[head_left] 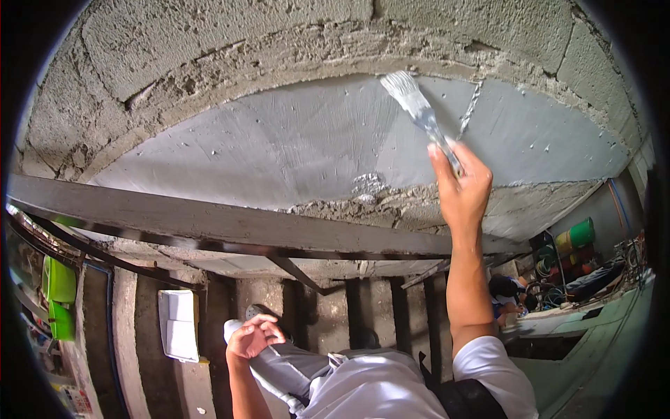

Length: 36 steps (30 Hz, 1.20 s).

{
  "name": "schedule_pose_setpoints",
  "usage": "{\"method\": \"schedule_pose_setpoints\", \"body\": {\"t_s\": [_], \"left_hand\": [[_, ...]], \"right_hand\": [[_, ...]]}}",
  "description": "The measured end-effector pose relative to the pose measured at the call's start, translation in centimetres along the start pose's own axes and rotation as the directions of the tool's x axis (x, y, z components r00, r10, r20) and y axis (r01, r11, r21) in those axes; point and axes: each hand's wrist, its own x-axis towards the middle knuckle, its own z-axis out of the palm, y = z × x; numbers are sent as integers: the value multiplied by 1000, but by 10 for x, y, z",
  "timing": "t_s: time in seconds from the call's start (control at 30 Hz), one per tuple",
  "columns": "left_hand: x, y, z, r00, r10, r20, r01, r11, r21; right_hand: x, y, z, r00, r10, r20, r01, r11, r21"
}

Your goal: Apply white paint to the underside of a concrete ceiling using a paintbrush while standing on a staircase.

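My right hand (465,183) is raised and closed around the handle of a paintbrush (412,100). The brush's bristles carry pale grey paint and touch the upper edge of a smooth grey painted panel (314,133), close under the rough concrete. A streaky, shinier area lies left of the brush on the panel. Down by my thigh, my left hand (257,336) hangs with loosely bent fingers apart, and I see nothing held in it. A white object beside its wrist is too unclear to name.
A dark metal rail (230,227) crosses between me and the wall. Below are concrete stairs (328,318), with a white paint tray (179,325) on a step at left. Green containers (60,297) stand far left. At right, a person (508,297) is near cables and a green-yellow drum (575,236).
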Motion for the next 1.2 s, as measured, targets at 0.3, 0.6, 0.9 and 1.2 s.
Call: {"method": "schedule_pose_setpoints", "body": {"t_s": [0.3,0.6,0.9,1.2], "left_hand": [[0,1,3,1000,12,15,-12,1000,-13],[4,-3,2,1000,-8,30,8,1000,4],[1,-4,4,1000,8,15,-8,1000,0],[3,-4,11,1000,-23,-9,23,1000,-6]], "right_hand": [[-86,78,5,968,179,176,-128,955,-268],[-23,45,8,999,47,10,-48,999,18],[-93,97,1,970,167,175,-102,939,-328],[-40,55,7,994,90,55,-82,988,-130]]}}
